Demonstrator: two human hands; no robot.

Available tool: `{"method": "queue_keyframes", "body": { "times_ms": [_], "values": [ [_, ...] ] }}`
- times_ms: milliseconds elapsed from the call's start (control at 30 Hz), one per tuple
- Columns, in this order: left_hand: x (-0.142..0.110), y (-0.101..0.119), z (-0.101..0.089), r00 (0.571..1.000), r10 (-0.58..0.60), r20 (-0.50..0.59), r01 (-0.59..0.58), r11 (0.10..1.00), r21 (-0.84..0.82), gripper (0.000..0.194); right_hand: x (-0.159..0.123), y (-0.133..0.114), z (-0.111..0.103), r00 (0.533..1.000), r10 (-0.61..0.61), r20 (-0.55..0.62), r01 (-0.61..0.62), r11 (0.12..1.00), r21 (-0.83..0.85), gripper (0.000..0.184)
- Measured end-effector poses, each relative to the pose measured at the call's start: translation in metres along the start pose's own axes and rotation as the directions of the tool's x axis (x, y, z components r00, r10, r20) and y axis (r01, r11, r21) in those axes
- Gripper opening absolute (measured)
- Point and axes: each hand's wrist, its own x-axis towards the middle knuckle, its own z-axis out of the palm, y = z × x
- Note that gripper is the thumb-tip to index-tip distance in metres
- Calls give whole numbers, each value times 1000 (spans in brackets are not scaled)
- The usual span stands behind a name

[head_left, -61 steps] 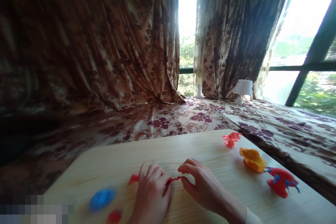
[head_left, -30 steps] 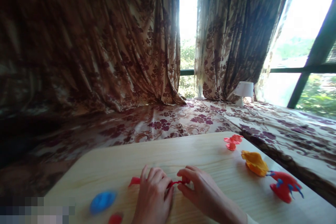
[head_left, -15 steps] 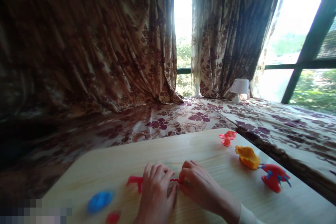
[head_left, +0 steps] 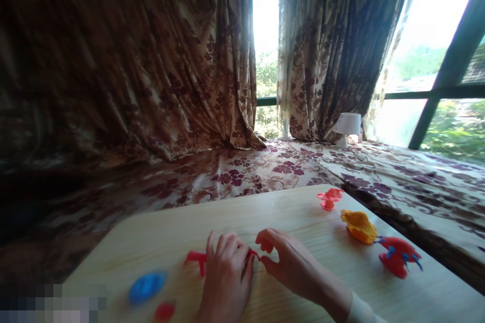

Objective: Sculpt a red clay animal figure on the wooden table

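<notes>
My left hand (head_left: 227, 270) rests low over the table with its thumb and forefinger closed on a thin red strand of modelling clay (head_left: 255, 254). On the other side of that hand, a flat, branched piece of red clay (head_left: 196, 258) sticks out; whether it joins the strand is hidden under the palm. My right hand (head_left: 293, 267) is just to the right, thumb and forefinger apart, the thumb tip close to the strand's free end; I cannot tell if they touch. To the left lie a round blue piece of clay (head_left: 147, 286) and a small red piece (head_left: 164, 311).
Along the right side of the pale wooden table (head_left: 182, 222) stand a pink clay figure (head_left: 329, 199), a yellow clay shape (head_left: 359, 227) and a red-and-blue clay figure (head_left: 399, 255). Beyond are flowered fabric, curtains (head_left: 204, 60) and a small white lamp (head_left: 346, 128).
My right thumb and forefinger have parted from the strand and the hand has shifted slightly right. My left fingers have closed on the strand, whose free end now shows between the hands.
</notes>
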Motion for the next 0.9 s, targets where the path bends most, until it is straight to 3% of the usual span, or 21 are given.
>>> {"method": "queue_keyframes", "body": {
  "times_ms": [200,400,533,900],
  "values": [
    [0,-1,-1,1000,-11,19,11,1000,3,19,-1,-3,1,999,-21,34,21,1000,4,29],
    [-1,0,-2,998,4,55,-4,1000,-14,20,2,-3,3,998,-55,-38,55,998,-13,12],
    [-2,-1,-2,998,26,57,-24,999,-37,11,3,-2,2,996,-77,-35,76,997,-28,15],
    [-2,-3,1,999,33,28,-32,999,-32,17,0,-5,0,997,-71,-3,71,992,-102,17]
  ]
}}
